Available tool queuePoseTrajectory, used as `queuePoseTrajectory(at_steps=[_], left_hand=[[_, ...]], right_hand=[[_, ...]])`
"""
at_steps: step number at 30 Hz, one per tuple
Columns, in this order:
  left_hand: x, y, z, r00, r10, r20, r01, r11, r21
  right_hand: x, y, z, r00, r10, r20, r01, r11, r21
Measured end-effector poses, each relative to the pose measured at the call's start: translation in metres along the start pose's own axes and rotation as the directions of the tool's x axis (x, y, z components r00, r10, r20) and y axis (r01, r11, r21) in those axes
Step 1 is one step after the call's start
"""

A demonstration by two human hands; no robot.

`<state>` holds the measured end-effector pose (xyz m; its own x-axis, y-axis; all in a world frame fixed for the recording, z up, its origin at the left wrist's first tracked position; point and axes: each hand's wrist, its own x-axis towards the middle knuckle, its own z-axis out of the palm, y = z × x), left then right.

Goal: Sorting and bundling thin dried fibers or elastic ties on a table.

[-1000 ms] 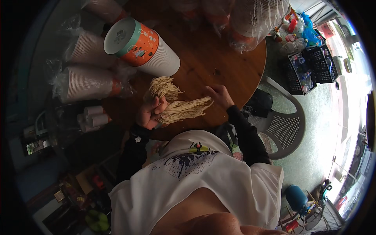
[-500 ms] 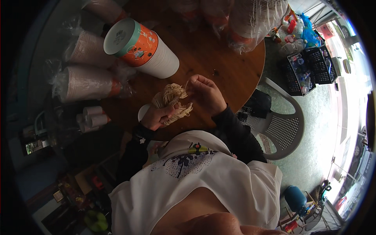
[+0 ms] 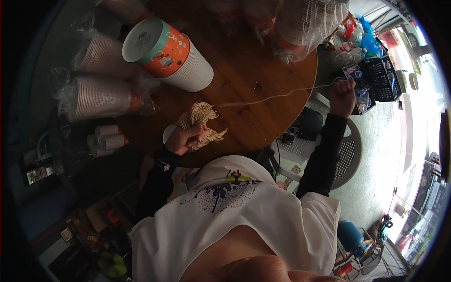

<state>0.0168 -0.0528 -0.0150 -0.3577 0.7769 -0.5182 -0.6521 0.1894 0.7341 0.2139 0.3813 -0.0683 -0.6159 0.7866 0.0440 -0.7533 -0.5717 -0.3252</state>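
Bundle of thin, cream-coloured strands, folded into a loop [image 3: 203, 115], sits in our left hand [image 3: 186, 137] above the near part of the round brown wooden counter [image 3: 263, 61]. Our left grip is clamped around its middle, which the fingers hide; we cannot tell whether the frayed ends touch the wood. Our right hand [image 3: 343, 97] is out past the counter's right edge, its grip closed on a long, pale single strand [image 3: 270, 97]; the fingertips are hard to make out. The strand blurs near the bundle, so we cannot see whether they join. A white, round-edged object [image 3: 168, 133] lies mostly hidden behind our left hand. Beyond it leans a nested stack of white paper tubs with an orange-and-green patterned top one [image 3: 195, 70]. Clear-wrapped stacks of tubs [image 3: 101, 98] stand at left, dim under creased plastic. Our right sleeve partly covers a grey perforated plastic chair [image 3: 350, 155].
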Motion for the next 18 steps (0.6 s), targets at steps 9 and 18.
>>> queuePoseTrajectory(at_steps=[9,18], left_hand=[[0.015,0.001,-0.006,0.987,0.008,-0.162,-0.034,0.987,-0.16],[0.033,-0.009,0.011,0.993,-0.007,-0.12,0.008,1.0,0.011]], right_hand=[[-0.038,0.067,0.0,0.988,0.017,-0.157,-0.153,0.351,-0.924],[-0.129,0.221,0.047,0.703,0.706,-0.087,-0.452,0.349,-0.821]])
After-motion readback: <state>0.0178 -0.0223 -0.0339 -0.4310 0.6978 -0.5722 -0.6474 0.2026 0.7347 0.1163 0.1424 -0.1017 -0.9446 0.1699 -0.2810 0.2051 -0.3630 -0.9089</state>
